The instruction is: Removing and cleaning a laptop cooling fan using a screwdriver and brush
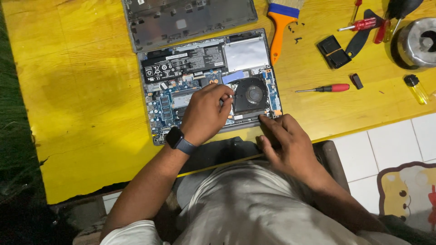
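Surface: yellow table point(77, 90), worn, dark scuffs; white floor tiles beyond its near right corner.
Landmark: opened laptop point(206, 81), bottom side up, internals exposed, sits mid-table near the front edge.
Cover: grey bottom panel point(188, 20) lies just behind the laptop, touching its far edge.
Left hand: left hand point(206, 113), smartwatch point(175, 137) on the wrist, over the laptop's middle; fingertips pinched on something small and pale at the left rim of the black fan point(251, 95). Can't tell what the part is.
Right hand: right hand point(288, 138) pressing on the laptop's near right corner, fingers flat, grasping nothing, bracing the chassis.
Doing it well: my read is keep the right hand pinning that corner so the board doesn't shift; work the pinch straight and gently, not sideways, since small connectors beside a fan tear easily.
Right of laptop: red-handled screwdriver point(324, 88) nearby; brush point(280, 25) with orange handle beside the far right corner; more screwdrivers point(363, 23) and a metal pot point(415, 43) well apart.
Battery: black pack point(184, 61) in the laptop's far half.
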